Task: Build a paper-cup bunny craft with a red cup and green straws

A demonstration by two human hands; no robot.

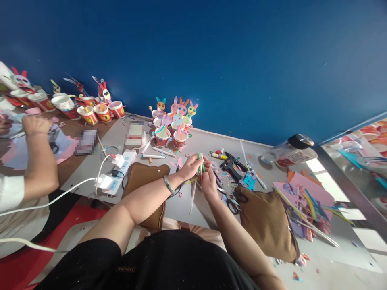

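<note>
My left hand [191, 167], a bracelet on its wrist, pinches the upper part of a thin white stick [192, 199] with a green strip [203, 167] at it. Close beside it, my right hand [209, 183] has its fingers closed on the same stick and strip. The stick's lower end slants down toward the table's front edge. Whether the strip is wound round the stick or only lies along it, I cannot tell. Just right of my hands lie a black glue gun [232, 169], scissors [232, 205] and paper scraps.
Paper cups with animal-face sticks [180, 137] stand by the blue wall. A power strip [122, 173] with white cables lies left, brown cushions [266, 221] at the front edge. At right are a clear bottle [276, 153] and coloured strips [311, 201]. Another person's arm [40, 161] works at far left.
</note>
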